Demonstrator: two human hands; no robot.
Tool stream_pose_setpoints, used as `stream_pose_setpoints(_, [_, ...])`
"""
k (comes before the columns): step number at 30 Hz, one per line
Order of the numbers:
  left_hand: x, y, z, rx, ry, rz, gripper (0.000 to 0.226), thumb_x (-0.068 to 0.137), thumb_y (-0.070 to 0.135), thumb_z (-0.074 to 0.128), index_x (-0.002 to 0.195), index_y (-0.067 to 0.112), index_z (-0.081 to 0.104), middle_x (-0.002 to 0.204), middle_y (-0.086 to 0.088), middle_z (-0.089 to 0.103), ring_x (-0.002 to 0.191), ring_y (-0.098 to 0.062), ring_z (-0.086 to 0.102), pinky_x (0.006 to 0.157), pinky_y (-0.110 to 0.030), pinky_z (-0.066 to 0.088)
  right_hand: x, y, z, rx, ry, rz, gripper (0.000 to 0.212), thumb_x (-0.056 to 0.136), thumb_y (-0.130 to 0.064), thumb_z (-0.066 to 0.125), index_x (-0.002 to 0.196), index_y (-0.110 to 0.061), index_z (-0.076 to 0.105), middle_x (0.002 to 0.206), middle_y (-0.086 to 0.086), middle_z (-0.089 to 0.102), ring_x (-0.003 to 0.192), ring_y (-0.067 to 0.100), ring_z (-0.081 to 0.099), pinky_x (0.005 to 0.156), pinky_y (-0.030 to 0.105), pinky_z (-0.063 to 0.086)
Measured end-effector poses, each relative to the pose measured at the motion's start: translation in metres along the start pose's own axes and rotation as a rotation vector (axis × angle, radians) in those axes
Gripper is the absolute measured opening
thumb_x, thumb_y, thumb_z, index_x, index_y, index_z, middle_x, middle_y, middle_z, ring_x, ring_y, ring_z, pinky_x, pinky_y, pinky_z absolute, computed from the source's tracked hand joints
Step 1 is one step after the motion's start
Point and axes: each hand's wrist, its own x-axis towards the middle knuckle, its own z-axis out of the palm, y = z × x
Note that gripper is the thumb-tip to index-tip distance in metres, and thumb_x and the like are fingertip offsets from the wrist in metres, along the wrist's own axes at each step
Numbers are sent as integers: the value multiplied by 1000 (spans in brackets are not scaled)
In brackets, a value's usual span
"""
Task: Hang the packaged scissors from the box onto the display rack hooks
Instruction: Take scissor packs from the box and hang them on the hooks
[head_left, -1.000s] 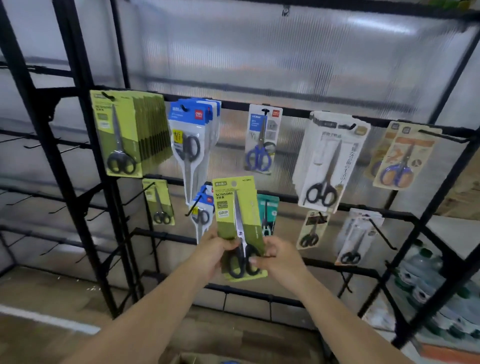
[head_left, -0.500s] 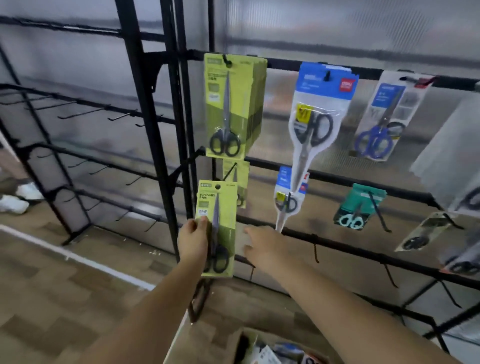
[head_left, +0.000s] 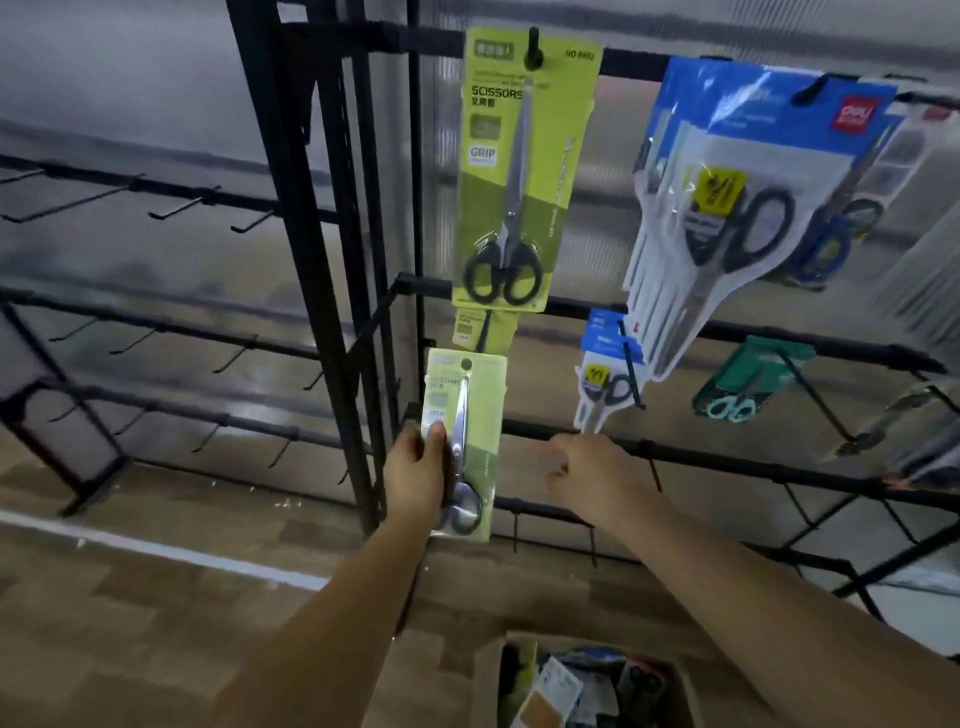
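Observation:
My left hand grips a green packaged pair of scissors by its left edge, thumb on the front, upright in front of the black display rack. Its hang hole is just under a small green pack on the middle bar. My right hand is beside the pack at the lower bar, fingers curled, holding nothing that I can see. A stack of matching green scissors packs hangs from a top hook. The cardboard box with more packs is at the bottom of the view.
Blue-and-white scissors packs hang to the right, a smaller one and a teal pack below. Bare hooks line the left rack section. Wooden floor with a white line lies beneath.
My right hand let go of the green pack, which my left hand alone now holds. The pack went left and up toward the rack's left column, and my view came closer.

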Motion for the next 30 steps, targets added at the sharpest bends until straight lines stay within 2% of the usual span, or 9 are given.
stream_pose_setpoints(2, [1, -4, 0, 13, -18, 23, 32, 98, 30, 48, 69, 15, 49, 65, -4, 57, 63, -16, 55, 56, -20, 43, 0, 2, 0, -7, -14, 30, 8, 93, -13, 45, 89, -7, 49, 82, 5, 52, 73, 17, 51, 53, 27, 30])
stream_pose_setpoints(3, [2, -5, 1, 37, -13, 41, 33, 98, 30, 47, 67, 17, 48, 63, 0, 56, 61, -11, 53, 51, -14, 39, 1, 3, 0, -7, -16, 41, 11, 94, -13, 45, 98, -6, 53, 92, 8, 57, 81, 20, 54, 56, 27, 30])
stream_pose_setpoints(5, [3, -8, 2, 74, 1, 71, 32, 98, 30, 46, 67, 20, 48, 62, 4, 55, 60, -5, 51, 48, -15, 35, 2, 4, 1, -3, -21, 70, 27, 95, -16, 45, 119, -7, 53, 116, 12, 57, 101, 26, 55, 65, 24, 33])
stream_pose_setpoints(8, [4, -12, 4, 62, 17, 93, 28, 98, 29, 47, 74, 15, 51, 65, 5, 55, 62, -4, 52, 51, -17, 35, 5, 8, 4, 23, -28, 93, 33, 96, -16, 45, 128, -11, 49, 122, 13, 56, 106, 27, 54, 68, 23, 34])
stream_pose_setpoints(15, [-3, -15, 16, -57, 18, 19, 24, 97, 28, 50, 78, 14, 52, 67, -1, 57, 64, -14, 54, 56, -26, 42, 7, 28, 19, 31, -13, 143, 15, 92, -17, 49, 104, -13, 57, 90, 9, 54, 78, 22, 52, 59, 25, 35])
stream_pose_setpoints(17, [0, -11, 25, -84, 28, -45, 24, 98, 28, 48, 85, 8, 54, 77, -12, 61, 74, -26, 58, 65, -32, 44, 6, 36, 23, 39, -6, 148, 19, 91, -18, 52, 109, -16, 59, 99, 11, 58, 88, 23, 55, 68, 24, 39])
stream_pose_setpoints(20, [22, 3, 37, 58, -9, -134, 34, 99, 31, 45, 100, 1, 59, 96, -18, 63, 88, -31, 58, 74, -33, 45, 4, 45, 20, 46, 2, 164, 32, 90, -20, 55, 122, -16, 57, 114, 8, 60, 97, 22, 57, 79, 26, 46])
stream_pose_setpoints(25, [70, 40, 42, 445, -171, -223, 49, 100, 34, 33, 128, -1, 51, 132, -21, 52, 122, -35, 49, 99, -36, 39, 1, 42, 6, 0, 51, 128, 23, 88, -19, 49, 108, -13, 61, 105, 9, 63, 89, 25, 59, 78, 34, 51])
stream_pose_setpoints(30, [50, 37, 38, 697, -203, -140, 51, 99, 42, 33, 122, 1, 54, 125, -19, 55, 116, -36, 49, 100, -41, 40, -9, 43, 7, 24, 54, 78, 12, 87, -13, 48, 78, -16, 54, 90, 11, 57, 83, 28, 57, 59, 28, 40])
